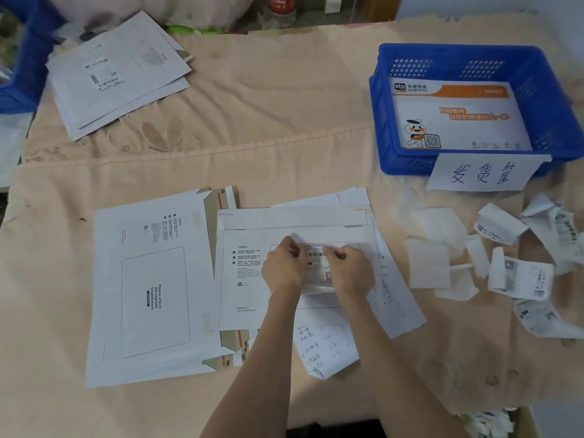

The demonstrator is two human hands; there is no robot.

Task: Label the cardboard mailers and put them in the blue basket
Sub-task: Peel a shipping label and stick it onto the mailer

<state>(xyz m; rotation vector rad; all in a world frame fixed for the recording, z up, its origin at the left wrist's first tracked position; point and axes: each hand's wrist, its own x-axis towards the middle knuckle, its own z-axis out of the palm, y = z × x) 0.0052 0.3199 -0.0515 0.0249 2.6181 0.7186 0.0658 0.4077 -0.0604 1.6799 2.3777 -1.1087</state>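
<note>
Two hands hold a shipping label over a white cardboard mailer, ready to stick it down.

Head view: the left hand (282, 269) and the right hand (350, 269) each pinch a top corner of a barcoded shipping label (317, 267) above the outlined waybill box of the cardboard mailer (249, 279) on the cloth-covered tabletop (284, 121). To do this well, I judge the label should be squared inside that box, one edge set first, then smoothed flat to avoid creases. Another unlabelled mailer (151, 289) lies just left. The blue basket (382, 128), far right, already holds one mailer. Peeled backing scraps (436, 267) lie to the right.
</note>
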